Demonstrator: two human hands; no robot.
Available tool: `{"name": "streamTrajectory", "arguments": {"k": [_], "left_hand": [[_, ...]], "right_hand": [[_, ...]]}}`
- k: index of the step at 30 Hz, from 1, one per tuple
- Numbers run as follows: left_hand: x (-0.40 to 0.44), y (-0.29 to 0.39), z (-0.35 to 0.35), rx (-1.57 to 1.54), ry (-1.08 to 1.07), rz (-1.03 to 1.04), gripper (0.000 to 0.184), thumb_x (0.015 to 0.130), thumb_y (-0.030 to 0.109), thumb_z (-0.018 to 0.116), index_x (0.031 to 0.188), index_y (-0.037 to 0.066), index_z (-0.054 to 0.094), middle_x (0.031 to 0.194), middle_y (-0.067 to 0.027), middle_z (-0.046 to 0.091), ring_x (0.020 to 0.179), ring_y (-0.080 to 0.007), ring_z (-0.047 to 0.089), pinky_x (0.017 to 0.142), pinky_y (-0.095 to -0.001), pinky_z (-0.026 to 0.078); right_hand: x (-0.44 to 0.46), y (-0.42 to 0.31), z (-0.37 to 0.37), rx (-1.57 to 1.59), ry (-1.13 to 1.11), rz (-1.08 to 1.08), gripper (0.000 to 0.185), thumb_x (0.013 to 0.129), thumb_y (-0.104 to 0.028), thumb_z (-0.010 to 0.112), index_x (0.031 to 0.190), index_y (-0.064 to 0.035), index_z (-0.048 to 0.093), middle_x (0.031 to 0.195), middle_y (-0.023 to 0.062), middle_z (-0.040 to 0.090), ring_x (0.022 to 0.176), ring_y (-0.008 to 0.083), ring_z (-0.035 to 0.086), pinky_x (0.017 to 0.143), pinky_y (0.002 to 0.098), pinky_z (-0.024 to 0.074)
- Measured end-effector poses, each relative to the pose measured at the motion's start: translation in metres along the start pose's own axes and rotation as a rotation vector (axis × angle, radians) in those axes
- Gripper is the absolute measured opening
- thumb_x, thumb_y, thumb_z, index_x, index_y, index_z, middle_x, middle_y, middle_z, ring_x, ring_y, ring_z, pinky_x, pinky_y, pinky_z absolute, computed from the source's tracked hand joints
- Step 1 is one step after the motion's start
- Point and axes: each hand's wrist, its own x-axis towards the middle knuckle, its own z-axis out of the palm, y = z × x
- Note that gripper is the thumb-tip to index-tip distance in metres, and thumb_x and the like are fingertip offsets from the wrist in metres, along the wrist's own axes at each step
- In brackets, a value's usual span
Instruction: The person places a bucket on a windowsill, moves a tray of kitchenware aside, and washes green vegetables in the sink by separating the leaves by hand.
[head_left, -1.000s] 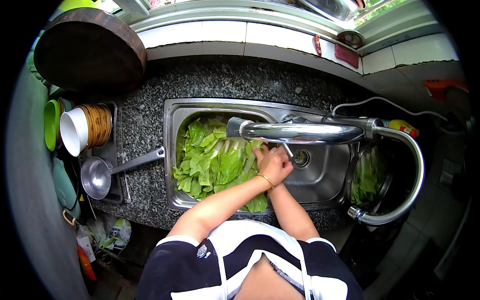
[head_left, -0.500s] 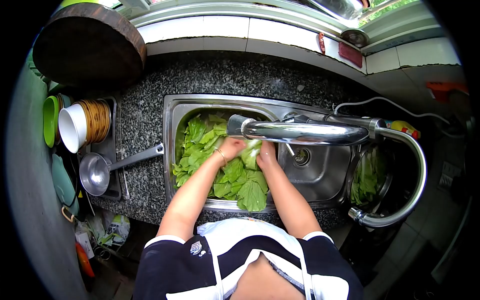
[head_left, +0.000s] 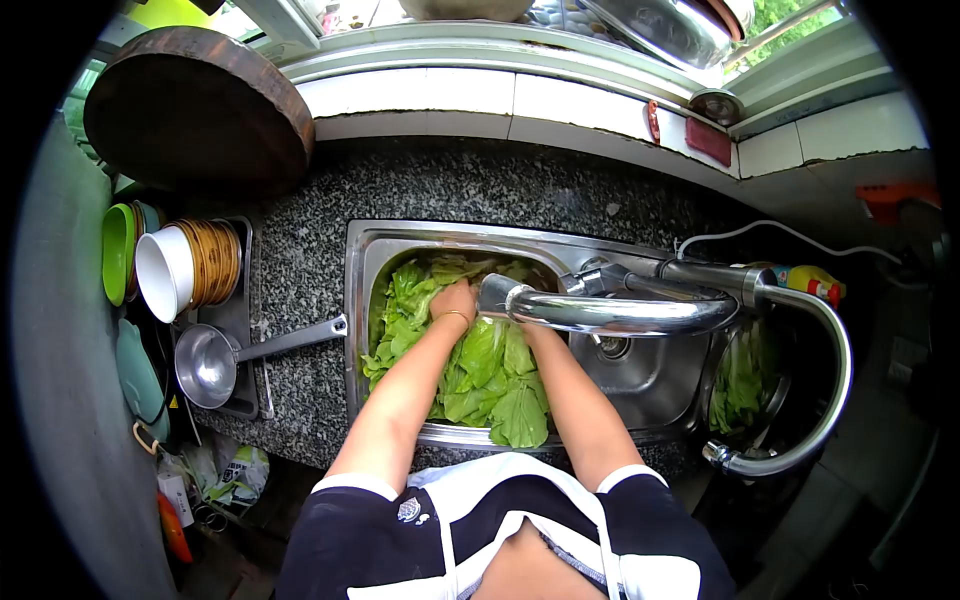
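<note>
Leafy green vegetables (head_left: 485, 365) fill the left basin of the steel sink (head_left: 395, 232), with one broad leaf over its front edge. My left hand (head_left: 455, 300) is down among the leaves left of the faucet head; its fingers are hidden. My right hand (head_left: 530, 330) lies mostly under the chrome faucet (head_left: 620, 312), at the right side of the leaves, and its fingers cannot be seen. Whether either hand grips a leaf cannot be made out.
A ladle (head_left: 208, 368) lies left of the sink, its handle reaching the rim. Behind it are stacked bowls (head_left: 165, 272) and a thick round board (head_left: 200, 115). More greens (head_left: 742, 375) sit in a pot at the right. A hose arcs there.
My hands, together at the right of the leaves a second ago, have separated and moved into the pile around the faucet head. The whole view has shifted slightly.
</note>
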Motion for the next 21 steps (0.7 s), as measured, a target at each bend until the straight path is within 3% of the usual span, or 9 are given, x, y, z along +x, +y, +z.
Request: {"name": "streamTrajectory", "arguments": {"k": [3, 5, 7, 11, 13, 14, 17, 19, 21], "left_hand": [[-0.006, -0.006, -0.003, -0.089, -0.106, 0.166, 0.026, 0.083, 0.02, 0.045, 0.098, 0.001, 0.052, 0.089, -0.0181, 0.061, 0.073, -0.0266, 0.062, 0.055, -0.0363, 0.049], [-0.048, 0.04, -0.092, -0.951, -0.623, -0.312, 0.03, 0.08, 0.004, 0.047, 0.109, -0.001, 0.044, 0.093, -0.0162, 0.056, 0.072, -0.021, 0.06, 0.055, -0.0306, 0.049], [-0.071, 0.051, -0.117, -1.099, -0.652, -0.353, 0.042, 0.076, -0.009, 0.047, 0.117, -0.001, 0.04, 0.096, -0.012, 0.052, 0.07, -0.0166, 0.057, 0.054, -0.0256, 0.049], [-0.096, 0.051, -0.132, -1.16, -0.564, -0.206, 0.041, 0.076, -0.008, 0.046, 0.116, -0.001, 0.045, 0.101, -0.0145, 0.053, 0.075, -0.0213, 0.058, 0.06, -0.029, 0.05], [-0.103, 0.053, -0.146, -0.507, -0.208, 0.164, 0.028, 0.077, -0.003, 0.045, 0.102, -0.001, 0.056, 0.087, -0.0148, 0.058, 0.076, -0.0228, 0.059, 0.064, -0.0331, 0.049], [-0.11, 0.057, -0.156, -0.296, -0.053, 0.277, 0.026, 0.074, -0.002, 0.048, 0.096, 0.002, 0.06, 0.089, -0.018, 0.058, 0.079, -0.0303, 0.058, 0.07, -0.0378, 0.047], [-0.116, 0.069, -0.193, -0.166, -0.234, 0.42, 0.026, 0.073, -0.001, 0.049, 0.095, 0.004, 0.061, 0.09, -0.0183, 0.058, 0.081, -0.0343, 0.057, 0.072, -0.0391, 0.046], [-0.109, 0.076, -0.196, -0.299, -0.207, 0.438, 0.022, 0.072, 0.001, 0.051, 0.091, 0.005, 0.061, 0.083, -0.0161, 0.059, 0.079, -0.0324, 0.058, 0.071, -0.0384, 0.046], [-0.09, 0.079, -0.191, -0.649, -0.116, 0.2, 0.02, 0.072, 0.004, 0.055, 0.091, 0.006, 0.06, 0.075, -0.0142, 0.059, 0.075, -0.0314, 0.058, 0.067, -0.0374, 0.046]], "right_hand": [[-0.029, 0.003, -0.014, 0.545, -0.091, 0.194, 0.021, 0.087, -0.029, 0.044, 0.077, -0.0108, 0.047, 0.06, 0.0013, 0.044, 0.049, 0.0115, 0.039, 0.043, 0.0243, 0.0317], [-0.06, -0.024, -0.042, 0.757, -0.298, 0.446, 0.023, 0.088, -0.03, 0.044, 0.075, -0.0107, 0.047, 0.056, -0.0005, 0.045, 0.043, 0.0094, 0.039, 0.038, 0.022, 0.0316], [-0.075, -0.037, -0.052, 0.82, -0.301, 0.465, 0.021, 0.088, -0.027, 0.045, 0.078, -0.0095, 0.049, 0.056, -0.0001, 0.045, 0.044, 0.0097, 0.039, 0.038, 0.0224, 0.0318], [-0.092, -0.061, -0.068, 0.795, -0.306, 0.206, 0.018, 0.088, -0.016, 0.042, 0.074, -0.0055, 0.048, 0.058, 0.0029, 0.047, 0.045, 0.0095, 0.041, 0.038, 0.0231, 0.0332], [-0.095, -0.065, -0.073, 0.718, -0.313, 0.096, 0.017, 0.088, -0.016, 0.045, 0.075, -0.0061, 0.051, 0.061, 0.0017, 0.049, 0.047, 0.0072, 0.041, 0.04, 0.0204, 0.0328], [-0.096, -0.068, -0.072, 0.757, -0.28, 0.03, 0.013, 0.087, -0.014, 0.048, 0.078, -0.0061, 0.052, 0.063, -0.0003, 0.05, 0.051, 0.0042, 0.042, 0.043, 0.0178, 0.0323], [-0.098, -0.062, -0.062, 0.761, -0.265, -0.007, 0.012, 0.086, -0.012, 0.049, 0.077, -0.0051, 0.052, 0.065, -0.0019, 0.051, 0.054, 0.0041, 0.045, 0.047, 0.0183, 0.0354], [-0.112, -0.092, -0.057, 0.648, -0.346, -0.338, 0.019, 0.085, -0.015, 0.055, 0.098, -0.0022, 0.054, 0.091, 0.0049, 0.058, 0.074, 0.0114, 0.056, 0.064, 0.0235, 0.046], [-0.112, -0.102, -0.047, 0.458, -0.309, -0.541, 0.029, 0.083, -0.016, 0.058, 0.107, -0.0021, 0.052, 0.1, 0.0073, 0.057, 0.084, 0.0137, 0.056, 0.071, 0.0263, 0.0466]]}}
